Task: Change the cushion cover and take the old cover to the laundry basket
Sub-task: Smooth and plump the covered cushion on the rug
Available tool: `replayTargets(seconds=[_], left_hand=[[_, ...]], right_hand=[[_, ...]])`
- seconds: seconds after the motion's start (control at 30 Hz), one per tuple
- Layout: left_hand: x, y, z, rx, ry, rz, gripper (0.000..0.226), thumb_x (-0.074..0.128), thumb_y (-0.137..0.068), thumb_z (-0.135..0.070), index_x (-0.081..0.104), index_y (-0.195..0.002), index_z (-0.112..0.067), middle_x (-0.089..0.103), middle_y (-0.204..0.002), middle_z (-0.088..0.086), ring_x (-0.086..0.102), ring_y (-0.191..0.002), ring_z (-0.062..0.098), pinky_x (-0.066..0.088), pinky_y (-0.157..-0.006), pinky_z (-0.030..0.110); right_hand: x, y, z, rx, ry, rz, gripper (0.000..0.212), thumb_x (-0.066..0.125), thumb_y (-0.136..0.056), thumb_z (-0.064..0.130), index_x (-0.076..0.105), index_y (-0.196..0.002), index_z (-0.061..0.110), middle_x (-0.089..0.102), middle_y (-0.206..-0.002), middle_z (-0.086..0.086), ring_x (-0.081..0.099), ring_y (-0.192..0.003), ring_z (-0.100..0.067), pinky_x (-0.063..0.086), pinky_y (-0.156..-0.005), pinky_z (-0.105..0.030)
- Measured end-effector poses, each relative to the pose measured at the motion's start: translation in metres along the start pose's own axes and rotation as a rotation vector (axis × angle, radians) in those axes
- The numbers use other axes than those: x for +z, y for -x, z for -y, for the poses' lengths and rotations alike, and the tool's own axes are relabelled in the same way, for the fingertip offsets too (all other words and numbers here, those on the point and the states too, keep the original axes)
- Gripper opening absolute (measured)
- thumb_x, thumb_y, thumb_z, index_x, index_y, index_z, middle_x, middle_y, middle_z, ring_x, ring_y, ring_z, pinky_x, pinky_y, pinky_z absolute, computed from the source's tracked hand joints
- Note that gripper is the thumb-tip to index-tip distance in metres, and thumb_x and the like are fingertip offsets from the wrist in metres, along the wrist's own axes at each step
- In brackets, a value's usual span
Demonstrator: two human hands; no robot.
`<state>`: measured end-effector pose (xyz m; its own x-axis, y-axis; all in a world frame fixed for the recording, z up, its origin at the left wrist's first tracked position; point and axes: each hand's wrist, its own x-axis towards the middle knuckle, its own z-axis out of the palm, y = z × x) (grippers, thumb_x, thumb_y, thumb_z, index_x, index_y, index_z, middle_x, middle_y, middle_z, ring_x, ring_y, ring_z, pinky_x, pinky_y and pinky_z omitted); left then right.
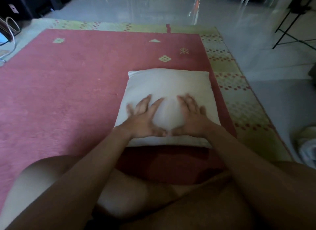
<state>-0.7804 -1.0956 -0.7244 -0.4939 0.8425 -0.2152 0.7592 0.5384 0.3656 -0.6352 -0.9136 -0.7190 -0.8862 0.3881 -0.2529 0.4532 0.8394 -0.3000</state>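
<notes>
- Cushion (167, 82) lies on the pink rug (68, 92), near the knees.
- Left hand (145, 118) and right hand (191, 116) press it with flat, spread fingers, grasping nothing.
- Probably the smoothing step; next calls for fetching the old cover, which is not clearly in view, nor is the laundry basket.

A matt, soft cloth cushion (168, 99), cream-white, lies on a napped, woven pink rug (68, 86) with a pale patterned border; beyond it, upper frame, a smooth grey floor (153, 9) shines glossy with reflections.
</notes>
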Motion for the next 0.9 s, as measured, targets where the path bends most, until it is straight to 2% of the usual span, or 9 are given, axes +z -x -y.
replayTargets(seconds=[0.1, 0.23, 0.33, 0.47, 0.63, 0.7, 0.8, 0.83, 0.9], left_hand=[[0.030, -0.004, -0.014, 0.068, -0.214, -0.117, 0.131, 0.067, -0.059, -0.084, -0.018, -0.152, -0.051, -0.027, -0.164, 0.003, -0.019, -0.153, 0.027, -0.009, -0.116, 0.068], [0.034, 0.000, 0.007, 0.127, -0.263, -0.170, 0.136, 0.074, -0.057, -0.079, -0.019, -0.152, -0.051, -0.026, -0.165, -0.002, -0.016, -0.154, 0.026, -0.003, -0.120, 0.063], [0.027, 0.004, 0.017, 0.164, -0.285, -0.141, 0.140, 0.079, -0.057, -0.072, -0.022, -0.151, -0.050, -0.027, -0.165, -0.003, -0.018, -0.154, 0.024, -0.002, -0.121, 0.062], [0.022, 0.019, 0.042, 0.066, -0.303, -0.087, 0.143, 0.082, -0.058, -0.066, -0.027, -0.148, -0.051, -0.030, -0.163, -0.006, -0.018, -0.154, 0.022, 0.007, -0.119, 0.066], [0.016, 0.030, 0.063, -0.029, -0.313, -0.029, 0.151, 0.091, -0.057, -0.037, -0.033, -0.143, -0.055, -0.031, -0.162, -0.010, -0.015, -0.154, 0.018, 0.016, -0.118, 0.065], [0.015, 0.031, 0.069, -0.046, -0.356, -0.029, 0.153, 0.090, -0.058, -0.033, -0.038, -0.139, -0.055, -0.029, -0.162, -0.009, -0.011, -0.154, 0.018, 0.017, -0.117, 0.068], [0.015, 0.031, 0.074, -0.076, -0.413, -0.042, 0.151, 0.087, -0.062, -0.031, -0.041, -0.137, -0.054, -0.028, -0.163, -0.009, -0.005, -0.153, 0.019, 0.013, -0.115, 0.073], [0.014, 0.030, 0.075, -0.075, -0.415, -0.046, 0.150, 0.086, -0.063, -0.030, -0.042, -0.136, -0.053, -0.028, -0.163, -0.009, -0.004, -0.153, 0.020, 0.013, -0.114, 0.073], [0.013, 0.030, 0.077, -0.059, -0.417, -0.021, 0.151, 0.087, -0.063, -0.026, -0.043, -0.136, -0.053, -0.029, -0.162, -0.009, -0.004, -0.153, 0.022, 0.013, -0.116, 0.072]], right_hand=[[0.020, -0.001, 0.005, -0.022, 0.154, -0.025, 0.150, 0.073, -0.052, 0.080, -0.027, -0.151, 0.029, -0.031, -0.160, -0.005, -0.027, -0.148, -0.032, -0.005, -0.116, -0.066], [0.018, 0.008, -0.033, 0.074, 0.238, 0.022, 0.160, 0.089, -0.049, 0.060, -0.037, -0.144, 0.033, -0.037, -0.158, -0.006, -0.028, -0.146, -0.036, -0.001, -0.117, -0.066], [0.017, 0.018, -0.056, 0.176, 0.240, 0.051, 0.162, 0.092, -0.052, 0.050, -0.044, -0.139, 0.036, -0.035, -0.159, -0.007, -0.020, -0.149, -0.036, 0.012, -0.116, -0.064], [0.018, 0.027, -0.075, 0.230, 0.219, 0.042, 0.157, 0.092, -0.059, 0.034, -0.042, -0.141, 0.037, -0.027, -0.163, -0.001, -0.003, -0.153, -0.032, 0.023, -0.116, -0.059], [0.018, 0.025, -0.094, 0.196, 0.134, 0.093, 0.154, 0.090, -0.062, 0.016, -0.040, -0.144, 0.029, -0.031, -0.161, 0.006, 0.012, -0.152, -0.029, 0.033, -0.115, -0.051], [0.021, 0.024, -0.103, 0.140, 0.097, 0.097, 0.143, 0.081, -0.070, 0.007, -0.041, -0.141, 0.028, -0.028, -0.162, 0.004, 0.014, -0.152, -0.026, 0.033, -0.116, -0.045], [0.023, 0.024, -0.113, 0.086, 0.181, 0.036, 0.109, 0.050, -0.091, 0.004, -0.045, -0.131, 0.039, -0.017, -0.165, 0.005, 0.013, -0.153, -0.023, 0.025, -0.120, -0.046], [0.021, 0.024, -0.115, 0.095, 0.236, 0.034, 0.101, 0.041, -0.094, 0.005, -0.044, -0.132, 0.042, -0.013, -0.165, 0.008, 0.011, -0.153, -0.023, 0.022, -0.121, -0.048], [0.011, 0.024, -0.116, 0.168, 0.290, 0.110, 0.093, 0.042, -0.096, 0.007, -0.030, -0.148, 0.036, -0.007, -0.166, 0.010, 0.007, -0.154, -0.022, 0.020, -0.121, -0.048]])
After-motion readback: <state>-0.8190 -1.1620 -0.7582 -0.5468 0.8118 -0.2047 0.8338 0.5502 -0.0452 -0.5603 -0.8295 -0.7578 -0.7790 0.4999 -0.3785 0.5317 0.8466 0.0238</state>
